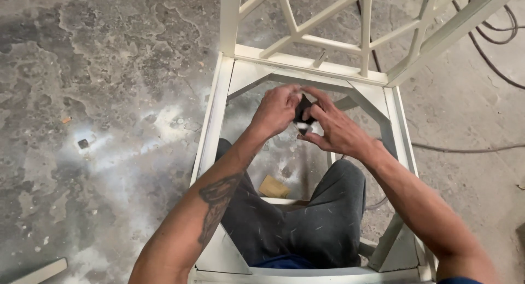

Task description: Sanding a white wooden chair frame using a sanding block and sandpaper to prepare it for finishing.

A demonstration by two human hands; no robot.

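My left hand [278, 110] and my right hand [334, 128] meet above the open seat of a cream-painted chair frame [212, 125]. Both hands pinch a small dark folded piece [302, 113], which looks like sandpaper with a pale underside. The fingers of both hands close around it from either side. The chair frame stands between my legs, which are in grey trousers [322, 218]. Its backrest lattice [328, 38] rises at the far side.
The stained concrete floor [98, 98] carries white dust patches. A tan scrap [273, 186] lies on the floor under the seat opening. Dark cables [492, 32] run across the floor at the right. A pale wooden strip [41, 272] lies at the lower left.
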